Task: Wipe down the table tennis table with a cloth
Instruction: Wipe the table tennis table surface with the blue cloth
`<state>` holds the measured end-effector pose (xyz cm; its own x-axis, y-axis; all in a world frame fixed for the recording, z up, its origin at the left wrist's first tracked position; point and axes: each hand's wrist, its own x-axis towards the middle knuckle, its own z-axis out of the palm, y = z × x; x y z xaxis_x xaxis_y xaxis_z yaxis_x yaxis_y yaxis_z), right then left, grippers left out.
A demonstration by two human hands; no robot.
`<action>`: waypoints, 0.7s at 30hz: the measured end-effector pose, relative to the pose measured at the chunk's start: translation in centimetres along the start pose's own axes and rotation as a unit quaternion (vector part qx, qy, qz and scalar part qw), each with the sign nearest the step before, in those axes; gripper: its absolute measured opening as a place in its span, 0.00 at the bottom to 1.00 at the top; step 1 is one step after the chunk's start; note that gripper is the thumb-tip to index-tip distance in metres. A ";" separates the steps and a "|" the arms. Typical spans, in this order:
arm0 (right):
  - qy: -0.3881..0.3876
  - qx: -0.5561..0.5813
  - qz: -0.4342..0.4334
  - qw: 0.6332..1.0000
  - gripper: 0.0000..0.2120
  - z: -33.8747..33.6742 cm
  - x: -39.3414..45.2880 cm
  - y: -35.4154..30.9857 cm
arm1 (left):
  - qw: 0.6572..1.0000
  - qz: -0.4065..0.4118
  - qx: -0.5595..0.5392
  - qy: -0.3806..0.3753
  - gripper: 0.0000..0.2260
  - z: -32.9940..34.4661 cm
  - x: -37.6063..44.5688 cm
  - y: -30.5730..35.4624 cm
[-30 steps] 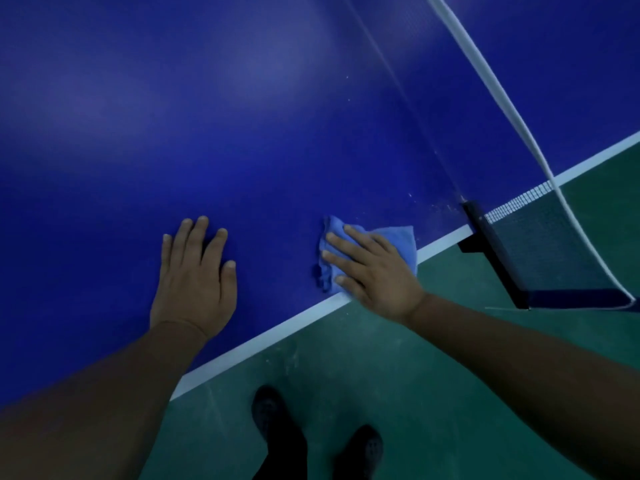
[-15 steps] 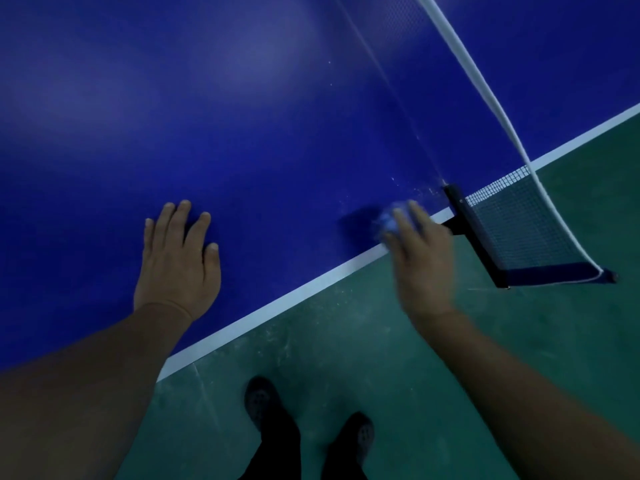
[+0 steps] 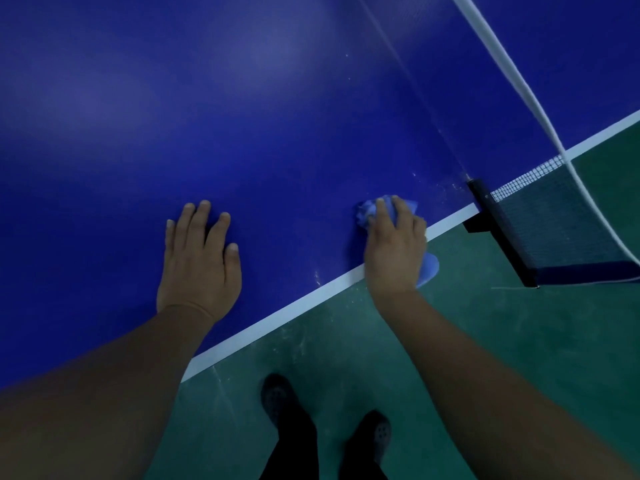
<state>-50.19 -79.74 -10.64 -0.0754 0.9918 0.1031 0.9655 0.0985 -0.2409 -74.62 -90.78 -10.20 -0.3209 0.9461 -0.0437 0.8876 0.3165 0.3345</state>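
Note:
The blue table tennis table [image 3: 277, 116] fills the upper left, and its white edge line runs diagonally. My left hand [image 3: 199, 258] rests flat on the blue surface, fingers spread. My right hand [image 3: 394, 251] sits at the table's edge with curled fingers gripping a bunched light-blue cloth [image 3: 363, 211]. One flap of the cloth [image 3: 429, 268] hangs past the edge beside my palm. Small white specks dot the surface between the cloth and the net post.
The black net post clamp [image 3: 485, 209] and the dark net [image 3: 554, 220] with its white top band stand just right of my right hand. Below the edge is scuffed green floor [image 3: 485, 341], with my two dark shoes [image 3: 277, 400] on it.
My right hand swept the cloth along the edge toward the net post, then came back a little. The cloth went from spread flat to bunched. My left hand stayed put.

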 end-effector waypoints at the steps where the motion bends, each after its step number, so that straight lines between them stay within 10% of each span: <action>1: -0.006 -0.007 -0.016 1.000 0.21 0.4 0.3 -1.4 | 1.000 -0.001 0.000 -0.001 0.28 0.0 0.0 0.0; 7: -0.056 -0.037 -0.121 0.990 0.20 0.9 3.9 -2.5 | 1.000 0.001 0.002 -0.005 0.28 0.0 0.2 -0.3; 14: -0.047 -0.067 0.149 0.985 0.14 -5.1 -1.0 11.3 | 1.000 0.009 0.005 -0.005 0.28 0.2 0.2 -0.4; 18: 0.072 0.072 -0.078 0.992 0.07 -5.1 -0.8 5.9 | 1.000 0.007 0.007 -0.004 0.27 0.2 0.2 -0.2; 21: -0.012 0.109 -0.181 0.977 0.16 -2.4 2.2 1.7 | 1.000 0.006 0.001 0.000 0.27 0.1 0.2 -0.1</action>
<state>-48.13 -77.63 -8.48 -0.4112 0.8901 0.1966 0.7990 0.4558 -0.3923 -74.72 -90.64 -10.33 -0.3112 0.9495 -0.0397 0.8919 0.3062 0.3328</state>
